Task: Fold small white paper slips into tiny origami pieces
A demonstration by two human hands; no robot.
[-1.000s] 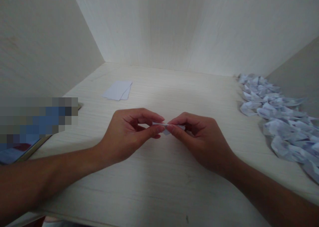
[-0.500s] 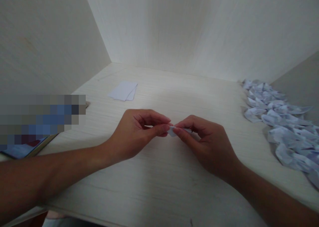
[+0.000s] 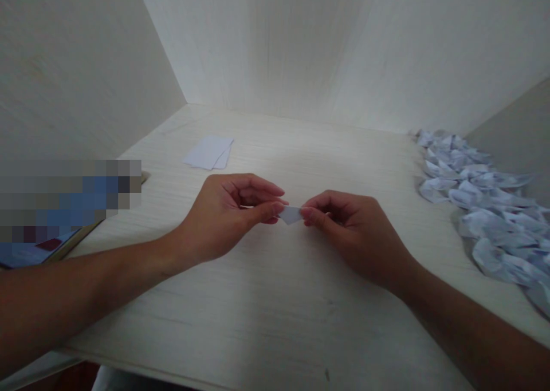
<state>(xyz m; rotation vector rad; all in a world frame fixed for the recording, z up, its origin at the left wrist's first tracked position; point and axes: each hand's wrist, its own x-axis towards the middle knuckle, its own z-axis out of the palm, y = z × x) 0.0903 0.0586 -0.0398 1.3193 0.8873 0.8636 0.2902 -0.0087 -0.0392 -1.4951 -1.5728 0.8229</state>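
Note:
A small white piece of folded paper (image 3: pixel 291 214) is held between my two hands, above the middle of the table. My left hand (image 3: pixel 232 216) pinches its left end between thumb and fingers. On the other end, the thumb and forefinger of my right hand (image 3: pixel 348 225) are closed. The paper's lower edge comes to a blunt point, and both its ends are hidden under my fingertips. Beyond my left hand lie a few flat white paper sheets (image 3: pixel 208 151), overlapping one another.
Many folded white paper pieces (image 3: pixel 481 193) are heaped along the right side of the pale wooden table (image 3: pixel 258 322). A tablet-like device (image 3: pixel 81 236), partly blurred out, stands at the left. Pale panels (image 3: pixel 301 47) close off the back and sides.
My hands have moved slightly apart, and more of the folded paper shows between them. The whole view has shifted a little.

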